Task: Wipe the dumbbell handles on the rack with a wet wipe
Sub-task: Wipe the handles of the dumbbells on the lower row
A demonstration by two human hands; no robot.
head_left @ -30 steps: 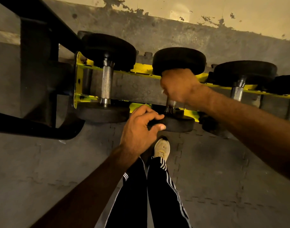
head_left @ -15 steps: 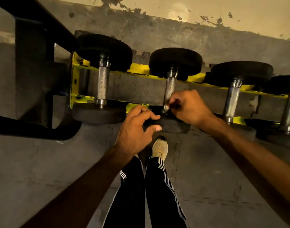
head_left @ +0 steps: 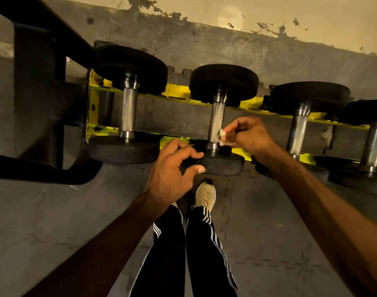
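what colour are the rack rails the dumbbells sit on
Yellow, with scuffed dark patches; the rack rails show best in the head view.

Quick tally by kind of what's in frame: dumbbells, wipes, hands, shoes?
Dumbbells on the yellow rack: 4, at and, the last cut by the frame edge
Wet wipe: 1, pinched in the right hand
Hands: 2, with the left hand on the second dumbbell's near weight
Shoe: 1 visible
Total: 8

Your small white wipe (head_left: 223, 137) touches the second dumbbell's knurled steel handle (head_left: 217, 121), lying across the yellow rack (head_left: 179, 93).
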